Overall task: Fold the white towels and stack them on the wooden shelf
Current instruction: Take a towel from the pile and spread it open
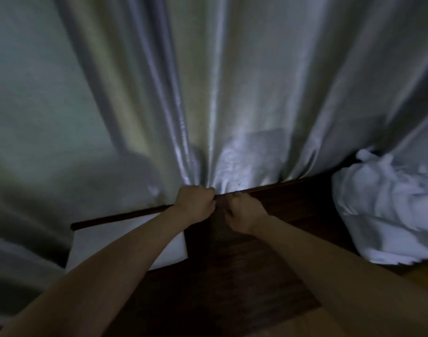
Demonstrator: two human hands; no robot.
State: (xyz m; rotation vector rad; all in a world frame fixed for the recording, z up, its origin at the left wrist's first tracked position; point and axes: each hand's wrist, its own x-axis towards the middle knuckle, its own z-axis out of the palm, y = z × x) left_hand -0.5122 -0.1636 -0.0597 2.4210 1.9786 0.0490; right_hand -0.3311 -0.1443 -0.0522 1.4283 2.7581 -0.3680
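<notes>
The dark wooden shelf (232, 276) runs across the lower view. On its left end lies a flat folded white towel (105, 237), partly under my left forearm. A crumpled heap of white towels (383, 210) sits on the right end. My left hand (194, 205) is a fist at the shelf's back edge, closed on a gathered bunch of the pale curtain (232, 93). My right hand (244, 212) is just beside it, fingers curled, fingertips at the same back edge. Dim light hides whether it grips anything.
The shiny pale curtain hangs right behind the shelf and fills the upper view, its folds resting on the shelf's back edge. A lighter wooden surface (422, 276) shows at the lower right. The scene is dark.
</notes>
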